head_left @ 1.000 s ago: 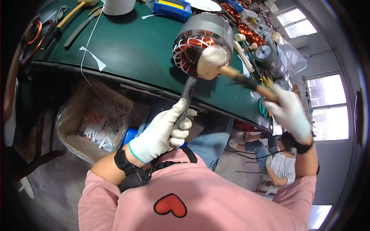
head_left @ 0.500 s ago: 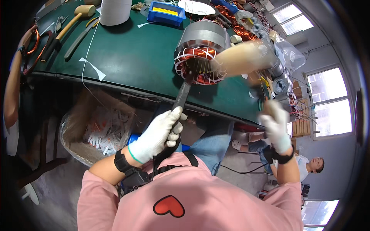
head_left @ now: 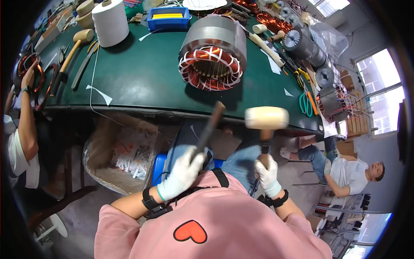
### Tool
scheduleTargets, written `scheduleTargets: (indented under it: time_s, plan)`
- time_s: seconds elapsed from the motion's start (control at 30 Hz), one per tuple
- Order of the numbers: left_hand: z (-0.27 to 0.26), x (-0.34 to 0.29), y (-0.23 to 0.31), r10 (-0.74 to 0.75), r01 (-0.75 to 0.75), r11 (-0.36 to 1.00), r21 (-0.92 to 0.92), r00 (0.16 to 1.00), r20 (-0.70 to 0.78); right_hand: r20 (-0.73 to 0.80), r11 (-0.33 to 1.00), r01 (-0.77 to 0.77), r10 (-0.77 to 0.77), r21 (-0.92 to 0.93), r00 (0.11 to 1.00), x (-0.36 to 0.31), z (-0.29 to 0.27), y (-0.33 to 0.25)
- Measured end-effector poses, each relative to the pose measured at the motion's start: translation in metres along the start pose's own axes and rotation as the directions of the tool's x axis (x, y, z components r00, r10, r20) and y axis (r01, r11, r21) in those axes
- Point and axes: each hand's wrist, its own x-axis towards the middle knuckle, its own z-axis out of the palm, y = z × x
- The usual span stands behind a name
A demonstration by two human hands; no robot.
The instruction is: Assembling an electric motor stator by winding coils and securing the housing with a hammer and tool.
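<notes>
In my gloved left hand (head_left: pixel 179 175) is a dark, flat bar-like tool (head_left: pixel 210 129), its worn brown tip pointing up toward the bench and apart from the motor stator. My gloved right hand (head_left: pixel 268 176) grips the handle of a pale-headed mallet (head_left: pixel 266 118), held upright just off the bench edge. The mallet's head is slightly blurred. Ahead of both hands, the motor stator (head_left: pixel 215 33) lies on its side on the green bench. Its copper winding (head_left: pixel 211 53), laced with white cord, faces me. Neither hand touches it.
On the green bench (head_left: pixel 138 77) are a second mallet (head_left: pixel 69 56), a white cord spool (head_left: pixel 110 26), a blue tray (head_left: pixel 168 22) and pliers (head_left: pixel 306 97). Below stands a bin of paper scraps (head_left: pixel 129 162). One person sits right; another person's arm (head_left: pixel 28 125) reaches in at left.
The bar tool has come out of the stator's winding, back toward me. The mallet has moved away from the stator, and my right hand has come inward and lower. My view has shifted slightly.
</notes>
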Motion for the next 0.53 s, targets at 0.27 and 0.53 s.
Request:
scheduleTargets:
  time_s: [0.27, 0.53]
  plan:
    - [0.064, 0.054, 0.083, 0.325, -0.427, 0.893, 0.141, 0.829, 0.455, -0.159, 0.864, 0.381, -0.347, 0.330, 0.924, 0.058, 0.015, -0.100]
    - [0.032, 0.067, 0.085, 0.338, -0.487, 0.814, 0.316, 0.840, 0.424, -0.111, 0.249, 0.188, -0.832, -0.950, 0.543, 0.223, -0.219, -0.141]
